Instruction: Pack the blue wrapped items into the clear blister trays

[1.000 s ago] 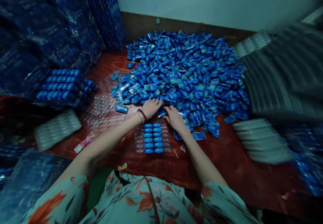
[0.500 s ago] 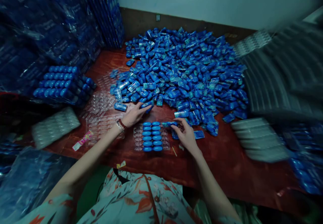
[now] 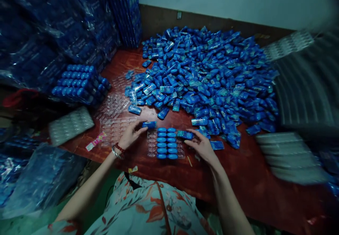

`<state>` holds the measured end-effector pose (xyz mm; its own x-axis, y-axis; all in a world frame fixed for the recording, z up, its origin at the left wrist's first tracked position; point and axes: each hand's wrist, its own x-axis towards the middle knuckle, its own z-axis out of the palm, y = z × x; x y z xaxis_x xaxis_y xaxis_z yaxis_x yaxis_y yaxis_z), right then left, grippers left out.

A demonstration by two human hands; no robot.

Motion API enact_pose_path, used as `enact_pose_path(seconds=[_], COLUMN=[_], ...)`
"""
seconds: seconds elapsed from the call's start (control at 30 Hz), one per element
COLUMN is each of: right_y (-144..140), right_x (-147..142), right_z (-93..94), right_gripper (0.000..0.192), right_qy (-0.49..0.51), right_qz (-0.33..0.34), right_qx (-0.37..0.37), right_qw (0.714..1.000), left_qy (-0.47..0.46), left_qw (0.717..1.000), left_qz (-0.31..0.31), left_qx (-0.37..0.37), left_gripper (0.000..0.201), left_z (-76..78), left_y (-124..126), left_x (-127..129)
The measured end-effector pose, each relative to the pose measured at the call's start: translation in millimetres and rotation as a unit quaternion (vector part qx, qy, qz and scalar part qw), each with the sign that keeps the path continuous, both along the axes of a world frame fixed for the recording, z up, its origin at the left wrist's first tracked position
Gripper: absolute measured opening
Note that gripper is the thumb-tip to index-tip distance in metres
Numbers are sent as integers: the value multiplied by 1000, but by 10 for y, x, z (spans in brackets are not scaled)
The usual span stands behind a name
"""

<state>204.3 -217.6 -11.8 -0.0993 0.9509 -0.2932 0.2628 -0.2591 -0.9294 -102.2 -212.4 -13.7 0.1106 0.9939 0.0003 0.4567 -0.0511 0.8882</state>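
A clear plastic blister tray [image 3: 152,149] lies on the red table [image 3: 238,171] in front of me, its two middle columns filled with blue capsule-shaped items [image 3: 166,145]. My left hand [image 3: 131,133] holds one blue item [image 3: 148,124] at the tray's top left corner. My right hand [image 3: 201,145] holds another blue item [image 3: 184,134] at the tray's top right corner. Behind the tray spreads a large heap of loose blue items [image 3: 206,76].
Filled trays of blue items [image 3: 79,83] are stacked at the left, below wrapped blue bundles [image 3: 47,33]. Empty clear trays [image 3: 113,116] lie left of the work tray, a white stack [image 3: 70,125] further left, and grey tray stacks [image 3: 296,153] at the right.
Both hands drew back from the heap's edge, each with a blue item, and now hover over the tray's top corners. The camera has shifted slightly.
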Motion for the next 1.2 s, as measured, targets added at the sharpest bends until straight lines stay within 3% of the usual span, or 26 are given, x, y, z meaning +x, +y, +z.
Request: enact_pose_path(seconds=[0.13,0.27,0.37,0.5,0.67,0.83,1.0,1.2], right_y=[-60,-11,42,56,72,115,105,97], right_x=[73,54,-2,-88,-144,-121,-124,-299], right_z=[1,37,50,89,233,270,277,403], right_gripper=[37,29,27,24,19,18,19,26], right_qy=[-94,-219,-256,-347,-470,-469,-497,-555], right_qz=[-4,-23,37,176,259,279,287,320], right_qx=[76,209,239,245,229,230,221,183], right_qw=[993,953,936,888,812,806,789,745], left_qy=[17,44,97,146,184,256,323,397], left_qw=[1000,998,993,982,972,941,898,847], left_qz=[13,43,26,-7,-24,-89,-196,-313], left_qx=[-8,2,68,119,141,205,227,164], left_gripper=[40,43,29,23,28,36,36,29], left_z=[13,86,186,245,56,-79,95,365], left_y=[-64,-101,-140,-265,-354,-195,-34,111], left_x=[10,15,11,76,193,124,24,137])
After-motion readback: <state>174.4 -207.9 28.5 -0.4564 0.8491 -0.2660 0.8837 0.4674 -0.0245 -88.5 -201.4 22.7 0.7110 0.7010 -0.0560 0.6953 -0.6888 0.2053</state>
